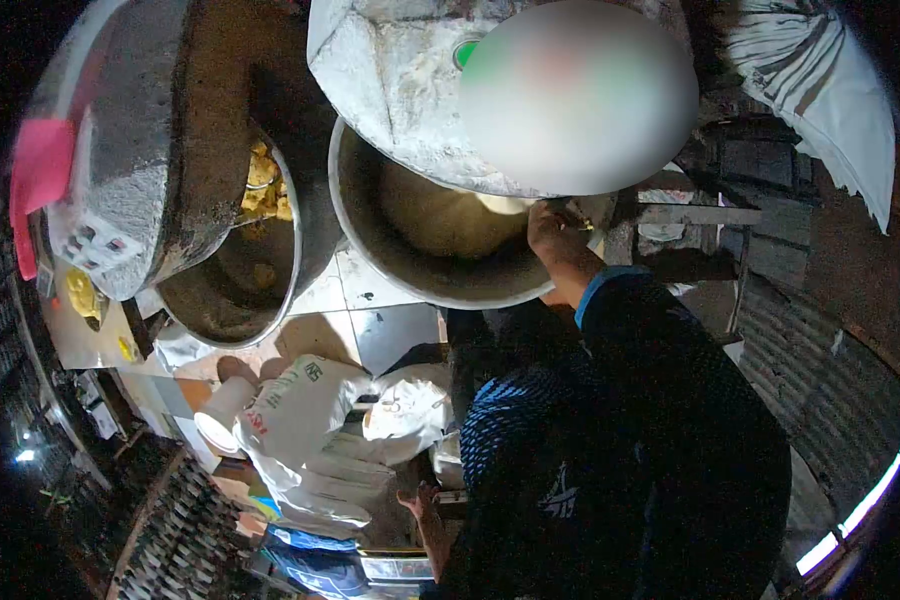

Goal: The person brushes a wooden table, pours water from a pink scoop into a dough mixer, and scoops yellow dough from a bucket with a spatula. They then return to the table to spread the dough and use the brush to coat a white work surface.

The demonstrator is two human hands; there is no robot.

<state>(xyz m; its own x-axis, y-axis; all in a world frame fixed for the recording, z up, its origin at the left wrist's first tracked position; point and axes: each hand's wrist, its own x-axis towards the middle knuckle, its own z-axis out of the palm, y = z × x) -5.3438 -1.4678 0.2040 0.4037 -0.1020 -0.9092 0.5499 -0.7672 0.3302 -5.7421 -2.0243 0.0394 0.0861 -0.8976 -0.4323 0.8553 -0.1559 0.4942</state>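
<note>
Apparently, the right hand (560, 240) is curled at three o'clock on the big bowl's rim; whether it grips anything, I can't tell.
The big bowl (440, 290), at twelve o'clock, looks heavy, stiff, best held by opposite rims; left hand (422, 500), six o'clock, loosely open.

"Where's the cam looking from?"
"Just one, on the head, pointing fwd and steeply down. V. wide lens: dark corners, bent edges, e.g. the corrugated sheeting (800, 370) curving at R."
"How near?"
"Pretty close. Big pot (365, 195) is upper ctr., just below the cam; floor tiles (385, 335) show further down. Dark shirt (660, 430) fills much of the lower R, nr. the lens."
"And the L side?"
"Second pot (220, 300), approx. mid-height."
</note>
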